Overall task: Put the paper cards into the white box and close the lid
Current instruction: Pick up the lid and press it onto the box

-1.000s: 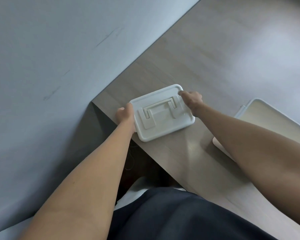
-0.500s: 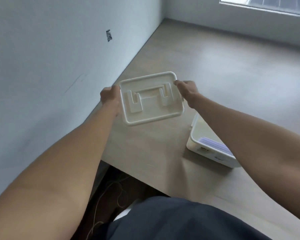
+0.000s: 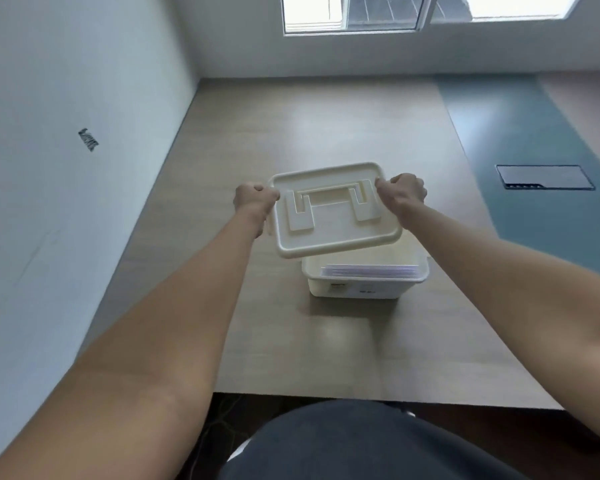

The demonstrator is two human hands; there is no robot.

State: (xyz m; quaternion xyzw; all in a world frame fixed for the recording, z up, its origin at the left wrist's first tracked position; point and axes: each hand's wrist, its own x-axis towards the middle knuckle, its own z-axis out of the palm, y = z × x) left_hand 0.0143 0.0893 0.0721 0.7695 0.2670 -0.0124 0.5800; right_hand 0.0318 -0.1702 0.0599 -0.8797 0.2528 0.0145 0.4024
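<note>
The white lid (image 3: 333, 216), with a flat folding handle on top, hangs in the air above the far left part of the white box (image 3: 361, 289). My left hand (image 3: 253, 199) grips the lid's left edge and my right hand (image 3: 404, 192) grips its right edge. The open box stands on the wooden table (image 3: 291, 133). A stack of pale paper cards (image 3: 371, 271) lies inside it, partly hidden by the lid.
A white wall (image 3: 66, 168) runs along the table's left side. A dark rectangular panel (image 3: 544, 177) sits in a blue-green strip at the right. Windows are at the far end. The table's near edge is just before my lap.
Both hands lifted the lid off the table's left edge and carried it to the right, over the box. The view turned toward the table's middle.
</note>
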